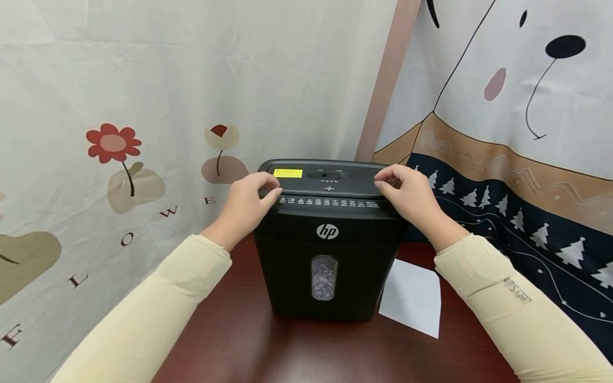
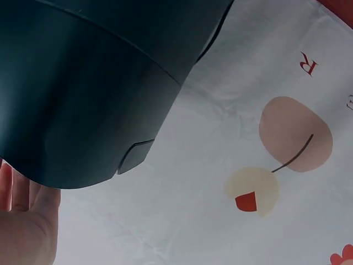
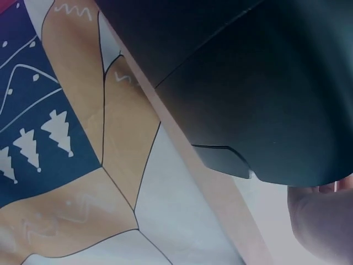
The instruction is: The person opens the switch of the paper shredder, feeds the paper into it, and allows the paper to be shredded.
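Note:
A black HP paper shredder (image 1: pixel 330 266) stands upright on the table, its small front window (image 1: pixel 324 277) showing shredded paper inside. Over the left end of its top is my left hand (image 1: pixel 249 199), thumb and index fingertips close together near the slot. My right hand (image 1: pixel 412 194) is above the right end, its thumb and bent index finger a little apart. No sheet shows between the two hands. In the left wrist view, the left hand (image 2: pixel 30 221) appears beyond the shredder's rounded edge; the right wrist view has the right hand (image 3: pixel 325 221) likewise, partly hidden by the shredder.
White paper (image 1: pixel 413 298) lies on the dark red table (image 1: pixel 230 330), right of the shredder and partly behind it. A light curtain (image 1: pixel 167 80) with flowers and letters hangs behind. Another patterned cloth (image 1: pixel 503 159), with a bear face and trees, hangs on the right.

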Motion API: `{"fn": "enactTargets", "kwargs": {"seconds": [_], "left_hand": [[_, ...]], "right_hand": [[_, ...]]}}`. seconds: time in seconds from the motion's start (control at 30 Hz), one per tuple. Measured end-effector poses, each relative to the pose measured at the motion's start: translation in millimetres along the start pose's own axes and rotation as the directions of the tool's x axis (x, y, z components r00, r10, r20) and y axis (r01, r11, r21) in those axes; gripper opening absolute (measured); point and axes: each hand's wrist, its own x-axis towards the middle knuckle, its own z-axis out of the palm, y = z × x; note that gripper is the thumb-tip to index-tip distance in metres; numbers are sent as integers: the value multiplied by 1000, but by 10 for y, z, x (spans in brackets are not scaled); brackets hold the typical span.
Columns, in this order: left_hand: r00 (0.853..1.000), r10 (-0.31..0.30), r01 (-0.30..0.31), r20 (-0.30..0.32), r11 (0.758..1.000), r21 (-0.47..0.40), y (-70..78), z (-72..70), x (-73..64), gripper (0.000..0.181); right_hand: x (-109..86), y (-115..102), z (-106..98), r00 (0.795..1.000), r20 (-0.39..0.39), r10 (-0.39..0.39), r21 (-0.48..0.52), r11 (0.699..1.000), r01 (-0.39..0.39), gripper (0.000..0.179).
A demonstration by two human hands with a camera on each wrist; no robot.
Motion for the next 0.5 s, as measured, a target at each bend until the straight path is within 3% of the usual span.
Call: {"fn": "enactTargets", "kwargs": {"seconds": [0.2,0.5], "left_hand": [[991,125,-120,-51,988,97,-49,-9,-134,21],[958,261,-242,-120,959,150,-163,39,-291,27]], "right_hand": [[-74,87,-10,991,-108,-78,-25,997,75,17],[-193,245,-47,971,-228,-74,-7,997,74,24]]}}
